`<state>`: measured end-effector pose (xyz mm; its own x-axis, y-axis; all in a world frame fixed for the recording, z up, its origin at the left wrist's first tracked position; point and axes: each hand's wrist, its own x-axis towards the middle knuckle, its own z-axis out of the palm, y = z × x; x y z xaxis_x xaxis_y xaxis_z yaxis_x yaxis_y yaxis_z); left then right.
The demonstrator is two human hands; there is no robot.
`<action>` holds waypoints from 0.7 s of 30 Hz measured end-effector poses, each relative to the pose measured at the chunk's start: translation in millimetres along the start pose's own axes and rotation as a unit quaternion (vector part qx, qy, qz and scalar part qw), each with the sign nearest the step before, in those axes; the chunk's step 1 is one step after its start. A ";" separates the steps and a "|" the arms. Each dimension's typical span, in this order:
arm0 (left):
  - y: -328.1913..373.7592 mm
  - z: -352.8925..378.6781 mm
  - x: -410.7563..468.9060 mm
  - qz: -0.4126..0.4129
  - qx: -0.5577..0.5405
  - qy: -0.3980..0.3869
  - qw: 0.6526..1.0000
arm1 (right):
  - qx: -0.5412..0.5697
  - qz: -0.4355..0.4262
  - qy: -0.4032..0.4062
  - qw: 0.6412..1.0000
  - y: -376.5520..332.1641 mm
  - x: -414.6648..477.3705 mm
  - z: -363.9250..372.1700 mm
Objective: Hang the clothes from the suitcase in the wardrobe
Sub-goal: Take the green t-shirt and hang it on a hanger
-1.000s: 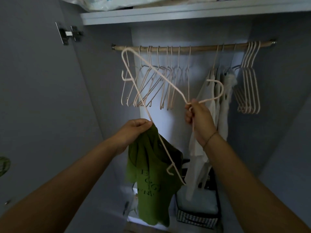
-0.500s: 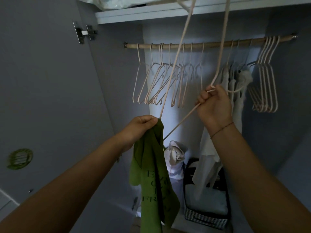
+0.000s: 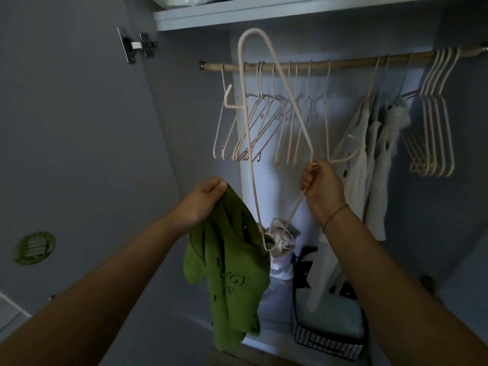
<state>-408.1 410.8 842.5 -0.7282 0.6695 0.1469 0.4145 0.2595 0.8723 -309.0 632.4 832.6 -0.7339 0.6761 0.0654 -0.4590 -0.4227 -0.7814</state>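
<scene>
A green T-shirt (image 3: 232, 276) with dark lettering hangs limp in front of an open wardrobe, low and left of centre, held up by its top edge. The left hand (image 3: 203, 200) pinches that edge between thumb and curled fingers. Just to its right, a pale pink hanger (image 3: 253, 178) is tipped steeply on end: one shoulder points up near the top shelf (image 3: 264, 11), and the other dips down beside the shirt's upper part. Whether that lower end is inside the shirt cannot be told. The right hand (image 3: 320, 187), with a thin bracelet (image 3: 335, 215) at the wrist, has its fingers closed around the hanger's neck, the hook sticking out to the right. Behind, a wooden rail (image 3: 343, 63) carries a row of empty hangers (image 3: 264, 128), some pale garments (image 3: 375, 154) and a second cluster of hangers (image 3: 435, 133) at the far right. On the wardrobe floor sits a checked basket (image 3: 327, 344). The open door's hinge (image 3: 137, 46) is at upper left.
</scene>
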 end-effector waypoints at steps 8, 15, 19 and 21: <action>3.2 13.5 4.0 0.030 0.029 -0.031 0.999 | 0.105 -0.004 -0.036 0.994 -20.8 -0.3 12.2; -8.3 18.8 5.7 0.033 0.098 -0.063 0.993 | 0.125 -0.093 -0.005 0.988 -47.4 -0.5 13.8; -13.2 21.0 6.9 0.033 0.102 -0.053 0.993 | 0.138 -0.066 -0.020 0.988 -46.1 5.2 4.5; -11.5 22.4 7.4 0.039 0.100 -0.052 0.993 | 0.143 -0.050 -0.023 0.988 -37.9 7.6 0.6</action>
<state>-406.0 428.4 823.1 -0.6341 0.7583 0.1515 0.5743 0.3306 0.7489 -297.5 653.2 863.1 -0.6970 0.6973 0.1673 -0.6481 -0.5127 -0.5631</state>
